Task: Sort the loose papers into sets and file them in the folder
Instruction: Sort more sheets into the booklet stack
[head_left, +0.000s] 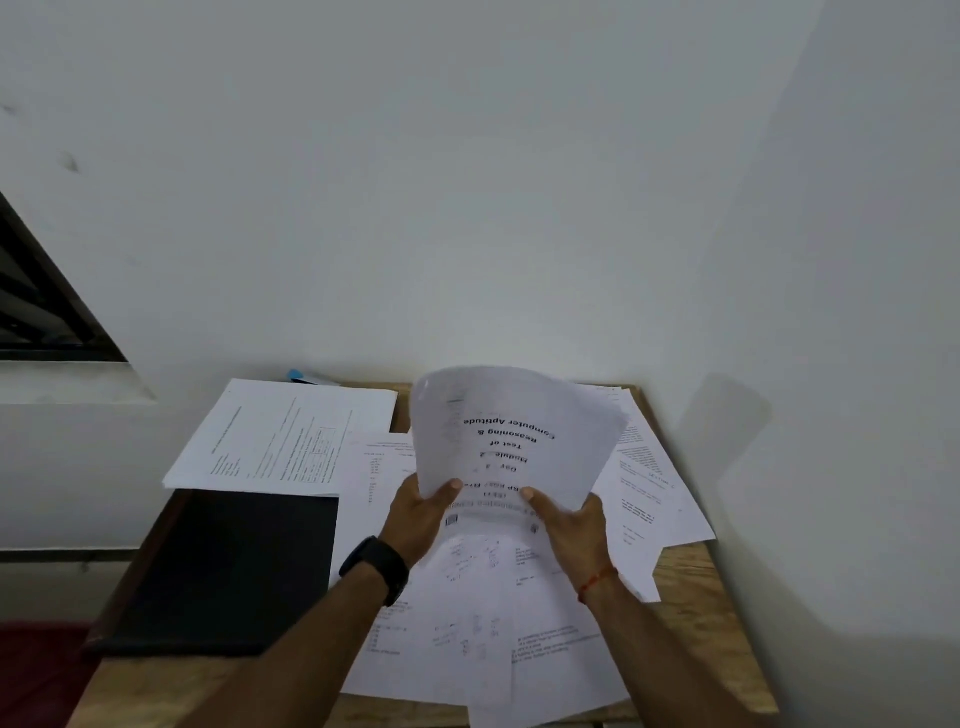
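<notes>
Tabletop — paper sheaf aloft between left hand, right hand

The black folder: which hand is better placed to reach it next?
Probably the left hand: the folder lies just to its left, while the right hand would have to cross the papers both hands hold.

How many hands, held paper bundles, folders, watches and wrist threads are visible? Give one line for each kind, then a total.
Hands: 2 (left hand, right hand)
Paper bundle, gripped by both hands: 1
Black folder: 1
Watch: 1
Red wrist thread: 1
Total: 6
</notes>
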